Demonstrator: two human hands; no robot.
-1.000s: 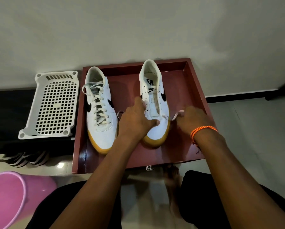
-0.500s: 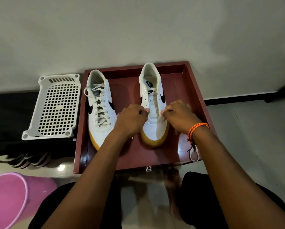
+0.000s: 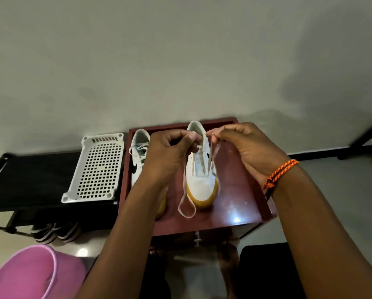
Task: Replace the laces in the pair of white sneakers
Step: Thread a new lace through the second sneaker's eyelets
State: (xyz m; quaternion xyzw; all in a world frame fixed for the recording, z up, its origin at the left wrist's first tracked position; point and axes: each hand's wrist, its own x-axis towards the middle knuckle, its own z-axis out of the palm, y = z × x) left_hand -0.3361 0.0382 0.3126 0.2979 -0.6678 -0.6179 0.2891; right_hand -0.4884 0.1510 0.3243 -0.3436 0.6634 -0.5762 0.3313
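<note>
Stand: dark red wooden cabinet top [image 3: 241, 203] with a raised rim.
On it: two white sneakers — left one [image 3: 137, 162] laced, right one [image 3: 200, 182] loosely threaded.

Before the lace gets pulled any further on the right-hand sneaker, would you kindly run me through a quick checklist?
1. Left hand pinches one strand of the lace: ok.
2. Right hand pinches the other strand: ok.
3. Sneaker being laced sits flat in the red tray: ok.
4. Both strands equal in length: cannot tell; the left one loops down past the toe.
5. Lace seated through the lowest eyelets: cannot tell, too blurred.
6. Other sneaker out of the way, still laced: ok.
</note>
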